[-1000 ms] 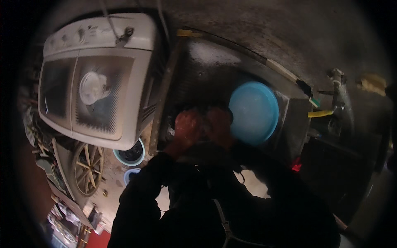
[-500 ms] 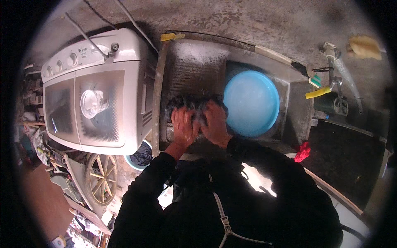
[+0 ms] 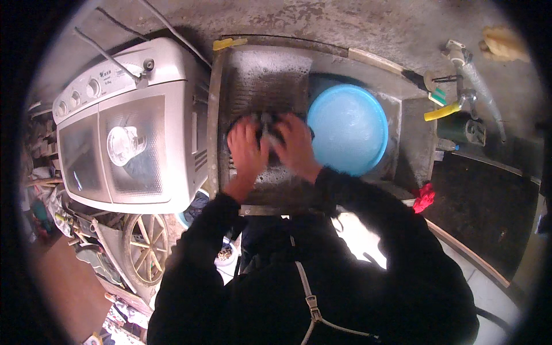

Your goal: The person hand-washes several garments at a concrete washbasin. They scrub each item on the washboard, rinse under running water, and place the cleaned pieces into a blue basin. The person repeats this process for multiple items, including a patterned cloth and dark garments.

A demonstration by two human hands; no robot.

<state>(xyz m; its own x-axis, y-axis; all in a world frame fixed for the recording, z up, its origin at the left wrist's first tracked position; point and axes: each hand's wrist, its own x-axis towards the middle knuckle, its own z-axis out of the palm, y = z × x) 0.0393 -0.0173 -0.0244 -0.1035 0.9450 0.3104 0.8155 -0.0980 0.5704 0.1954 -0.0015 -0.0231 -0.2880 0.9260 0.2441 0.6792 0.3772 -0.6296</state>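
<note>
We look down at a ribbed washboard, soapy and wet, set in a concrete sink, and we place everything else by it. Our left hand and our right hand are pressed side by side on the lower half of the washboard, both bearing down on a dark cloth that lies bunched between and under the fingers. The left hand lies flat with its fingers spread over the cloth; the right hand curls over the cloth's right part — whether it actually grips a fold we cannot tell, as the hand is a little blurred. Both sleeves are dark and come up from the lower edge.

Just right of the washboard, touching its edge, stands a round blue basin. Further right of the washboard, past the basin, a tap with a yellow handle hangs over the sink's far end, with a grey hose rising beside it. Below and right of the washboard a small red rag lies on the sink's rim. Left of the washboard, right against its side, stands a white twin-tub washing machine — below it a spoked wheel leans among clutter.
</note>
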